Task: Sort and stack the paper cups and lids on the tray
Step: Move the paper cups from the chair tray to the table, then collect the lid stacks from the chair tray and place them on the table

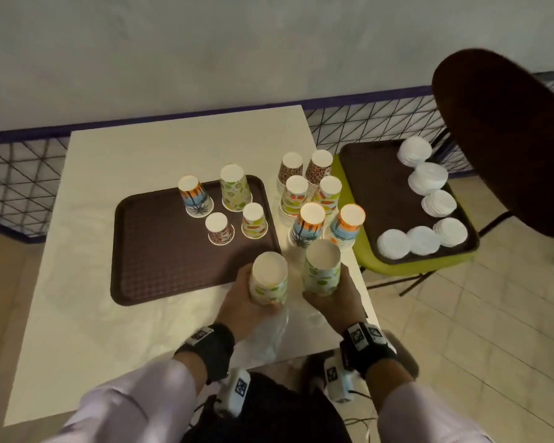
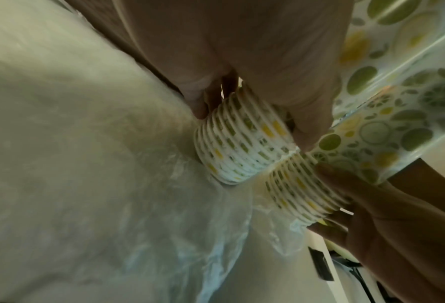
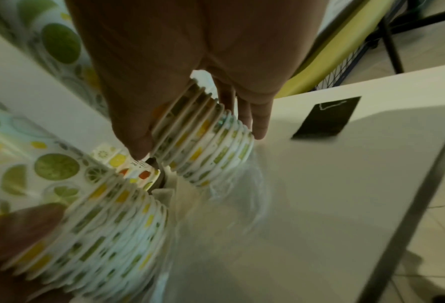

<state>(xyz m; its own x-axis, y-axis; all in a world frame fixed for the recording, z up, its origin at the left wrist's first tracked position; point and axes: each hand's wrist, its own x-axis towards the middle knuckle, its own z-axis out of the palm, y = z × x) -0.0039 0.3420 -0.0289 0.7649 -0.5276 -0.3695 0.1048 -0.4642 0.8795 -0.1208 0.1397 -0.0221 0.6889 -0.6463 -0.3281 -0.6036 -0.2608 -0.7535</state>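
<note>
Each hand holds a stack of lime-and-lemon print paper cups, nested and turned base-up, over the near right part of the white table [image 1: 135, 145]. The left hand [image 1: 240, 306] curls its fingers and thumb round the left stack [image 1: 268, 278], whose long axis leans slightly, base toward the camera and rims down toward the tabletop. The right hand [image 1: 331, 302] wraps the right stack [image 1: 322, 266] the same way; this stack stands nearly upright and a little farther back. The wrist views show the ribbed rims of both stacks close together, just above a crumpled clear plastic sleeve [image 1: 266, 334] lying on the table between the wrists.

The left stack hangs beside the near right corner of the brown tray [image 1: 160, 251], whose near and left parts are bare; four inverted cups stand at its far right. Between the tray and the table's right edge crowd six more inverted stacks, the nearest palm-print stack [image 1: 307, 225] just behind the right hand. Beyond the edge, a second tray [image 1: 365, 174] on a green chair carries piles of white lids [image 1: 422, 239].
</note>
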